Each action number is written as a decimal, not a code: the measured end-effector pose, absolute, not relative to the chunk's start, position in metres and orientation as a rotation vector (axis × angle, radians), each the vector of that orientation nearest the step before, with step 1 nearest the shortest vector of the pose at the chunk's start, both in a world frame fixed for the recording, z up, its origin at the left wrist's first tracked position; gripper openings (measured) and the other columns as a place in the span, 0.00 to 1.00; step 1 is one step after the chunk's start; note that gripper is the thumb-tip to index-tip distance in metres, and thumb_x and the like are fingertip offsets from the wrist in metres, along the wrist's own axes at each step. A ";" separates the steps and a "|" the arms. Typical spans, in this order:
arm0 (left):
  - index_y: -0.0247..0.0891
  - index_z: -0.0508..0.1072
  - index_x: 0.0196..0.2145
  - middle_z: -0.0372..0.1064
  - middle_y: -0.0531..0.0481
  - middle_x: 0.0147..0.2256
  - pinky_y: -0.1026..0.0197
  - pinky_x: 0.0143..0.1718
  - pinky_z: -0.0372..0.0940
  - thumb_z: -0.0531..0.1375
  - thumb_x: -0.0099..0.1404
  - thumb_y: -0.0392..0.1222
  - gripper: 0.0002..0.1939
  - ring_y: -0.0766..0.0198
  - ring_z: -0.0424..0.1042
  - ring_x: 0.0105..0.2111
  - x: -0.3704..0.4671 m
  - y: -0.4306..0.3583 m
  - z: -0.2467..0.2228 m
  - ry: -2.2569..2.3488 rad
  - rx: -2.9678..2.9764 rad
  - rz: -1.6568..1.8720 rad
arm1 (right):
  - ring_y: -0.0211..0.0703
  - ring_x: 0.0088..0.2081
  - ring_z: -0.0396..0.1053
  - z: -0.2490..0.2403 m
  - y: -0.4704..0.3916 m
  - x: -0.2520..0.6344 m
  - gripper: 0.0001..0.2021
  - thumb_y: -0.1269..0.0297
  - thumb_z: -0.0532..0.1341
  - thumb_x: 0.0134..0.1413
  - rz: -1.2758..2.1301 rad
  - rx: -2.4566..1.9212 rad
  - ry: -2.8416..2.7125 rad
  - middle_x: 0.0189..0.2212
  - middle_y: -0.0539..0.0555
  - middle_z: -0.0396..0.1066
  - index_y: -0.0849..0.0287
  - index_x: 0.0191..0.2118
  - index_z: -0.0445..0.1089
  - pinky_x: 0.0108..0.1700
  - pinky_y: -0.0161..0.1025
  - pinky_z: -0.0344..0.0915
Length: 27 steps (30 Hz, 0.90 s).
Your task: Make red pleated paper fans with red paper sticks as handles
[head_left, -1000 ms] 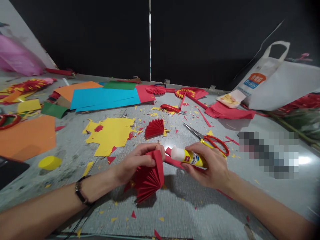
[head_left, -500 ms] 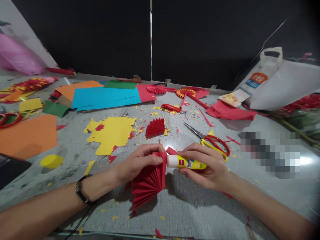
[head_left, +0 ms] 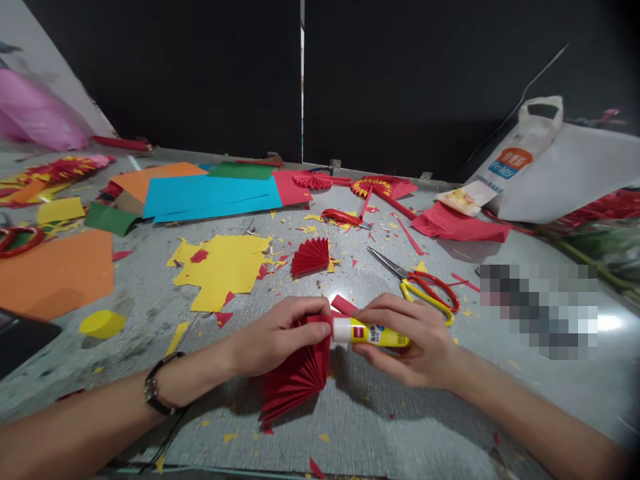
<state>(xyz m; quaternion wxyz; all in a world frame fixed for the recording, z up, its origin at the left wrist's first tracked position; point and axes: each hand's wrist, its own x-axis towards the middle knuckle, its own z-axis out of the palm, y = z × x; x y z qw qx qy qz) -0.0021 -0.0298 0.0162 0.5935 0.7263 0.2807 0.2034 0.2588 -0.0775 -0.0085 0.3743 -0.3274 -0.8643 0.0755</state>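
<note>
The left hand's thumb and fingers pinch the pleated red fan by its upper edge, probably to steady it. Right of the fan, the right hand's fingers wrap the glue stick, seemingly to aim its white end. Scissors lie beyond the fan, rightward. That end, earlier apart from the fan, now reaches its edge.

Craft workspace | coloured paper, scissors, scraps on tabletop
</note>
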 end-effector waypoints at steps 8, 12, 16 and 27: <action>0.38 0.72 0.35 0.66 0.53 0.32 0.59 0.37 0.57 0.59 0.72 0.51 0.14 0.61 0.64 0.34 -0.004 -0.026 0.010 0.676 1.696 0.457 | 0.43 0.37 0.80 -0.009 -0.077 0.257 0.17 0.61 0.69 0.64 0.218 -0.877 -2.192 0.43 0.57 0.80 0.58 0.56 0.75 0.35 0.40 0.73; 0.38 0.72 0.34 0.65 0.53 0.31 0.59 0.36 0.56 0.59 0.73 0.52 0.15 0.61 0.63 0.33 -0.005 -0.026 0.009 0.692 1.687 0.445 | 0.43 0.36 0.80 -0.006 -0.078 0.255 0.16 0.61 0.68 0.65 0.258 -0.891 -2.179 0.43 0.57 0.80 0.58 0.56 0.75 0.35 0.40 0.75; 0.38 0.71 0.34 0.64 0.53 0.30 0.59 0.35 0.56 0.58 0.73 0.51 0.15 0.61 0.62 0.33 -0.004 -0.028 0.009 0.693 1.697 0.423 | 0.44 0.36 0.80 -0.006 -0.078 0.254 0.16 0.62 0.68 0.65 0.247 -0.891 -2.164 0.42 0.57 0.80 0.57 0.56 0.75 0.35 0.40 0.76; 0.39 0.69 0.35 0.64 0.53 0.32 0.59 0.39 0.58 0.52 0.77 0.49 0.15 0.60 0.63 0.34 -0.004 -0.033 0.013 0.666 1.857 0.439 | 0.44 0.38 0.79 -0.008 -0.079 0.257 0.18 0.63 0.67 0.64 0.193 -0.898 -2.204 0.43 0.56 0.80 0.58 0.58 0.73 0.35 0.40 0.72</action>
